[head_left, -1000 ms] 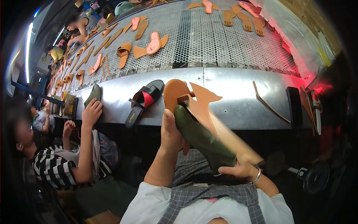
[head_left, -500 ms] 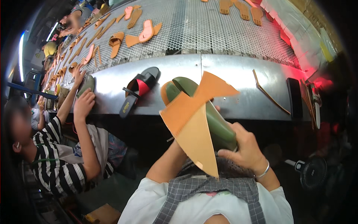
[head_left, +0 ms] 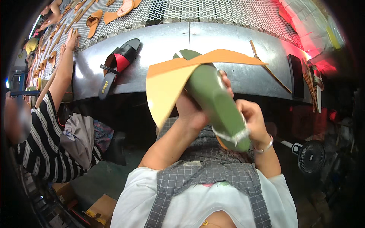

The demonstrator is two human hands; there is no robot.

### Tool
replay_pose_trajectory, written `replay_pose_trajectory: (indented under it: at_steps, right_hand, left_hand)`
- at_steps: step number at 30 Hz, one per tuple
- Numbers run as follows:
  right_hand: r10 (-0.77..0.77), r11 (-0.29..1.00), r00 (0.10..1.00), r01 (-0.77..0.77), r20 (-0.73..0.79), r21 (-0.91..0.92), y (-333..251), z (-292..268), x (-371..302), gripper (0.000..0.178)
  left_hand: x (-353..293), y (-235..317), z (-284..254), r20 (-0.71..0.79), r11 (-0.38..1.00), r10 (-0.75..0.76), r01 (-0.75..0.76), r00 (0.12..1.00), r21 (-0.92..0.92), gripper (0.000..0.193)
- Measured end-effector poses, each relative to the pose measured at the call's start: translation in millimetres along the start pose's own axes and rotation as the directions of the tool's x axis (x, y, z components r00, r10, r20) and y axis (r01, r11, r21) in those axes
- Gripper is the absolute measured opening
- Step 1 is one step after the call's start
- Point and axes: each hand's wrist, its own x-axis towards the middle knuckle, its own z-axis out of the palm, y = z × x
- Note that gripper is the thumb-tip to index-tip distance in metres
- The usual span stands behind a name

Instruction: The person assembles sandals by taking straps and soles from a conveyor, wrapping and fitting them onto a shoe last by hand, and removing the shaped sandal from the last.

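A green shoe last point(head_left: 215, 97) is tilted in front of me, heel toward my body. My left hand point(head_left: 192, 110) is wrapped round its middle from beneath, fingertips showing on the far side. A tan leather upper point(head_left: 218, 57) with a pale underside lies across the toe end, its wide flap hanging to the left. Around the heel runs a whitish band point(head_left: 237, 137), blurred by motion. My right hand point(head_left: 254, 119) is closed at the heel beside this band; its fingertips are partly hidden. A tan edge shows under the heel.
On the metal ledge point(head_left: 159, 41) lie a black-and-red sandal point(head_left: 121, 62), a thin tan strip point(head_left: 272, 72), a black phone point(head_left: 295, 76) and a knife point(head_left: 318, 95). Sandal parts rest on the perforated conveyor point(head_left: 213, 13). A co-worker's arm point(head_left: 62, 76) reaches in from the left. A small fan point(head_left: 311, 155) stands right.
The last has turned, bringing its heel and the whitish band into view, and the leather flap has swung left. My right hand has moved up along the heel. The co-worker's hands have shifted onto the conveyor side.
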Motion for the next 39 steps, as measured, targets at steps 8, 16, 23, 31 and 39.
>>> replay_pose_trajectory:
  at_steps: [8, 16, 23, 31, 39]
  right_hand:
    - [0.394, 0.679, 0.890, -0.113, -0.230, 0.725, 13.6, -58.4, -23.3, 0.051]
    - [0.411, 0.912, 0.899, -0.406, -0.151, 0.059, 1.0, -55.1, -4.8, 0.023]
    - [0.339, 0.913, 0.903, -0.383, -0.265, -0.138, -8.9, -33.1, -11.4, 0.015]
    - [0.096, 0.957, 0.892, -0.205, -0.442, -0.206, 36.5, -6.4, -16.1, 0.018]
    - [0.274, 0.960, 0.824, -0.204, -0.496, 0.192, 58.4, 9.4, -26.8, 0.021]
  left_hand:
    - [-17.7, -7.1, -88.9, 0.050, 0.842, -0.347, 0.288, 0.937, 0.456, 0.049]
    - [-50.1, 96.9, -42.8, -0.447, 0.473, 0.096, 0.354, 0.889, 0.806, 0.027]
    - [-50.7, 71.4, -34.6, -0.182, -0.040, 0.301, 0.203, 0.936, 0.978, 0.024]
    - [-42.5, 72.7, -72.9, -0.108, 0.010, 0.350, 0.112, 0.931, 0.994, 0.026]
    - [-30.7, 71.2, -87.4, -0.397, 0.486, 0.134, 0.289, 0.908, 0.825, 0.033]
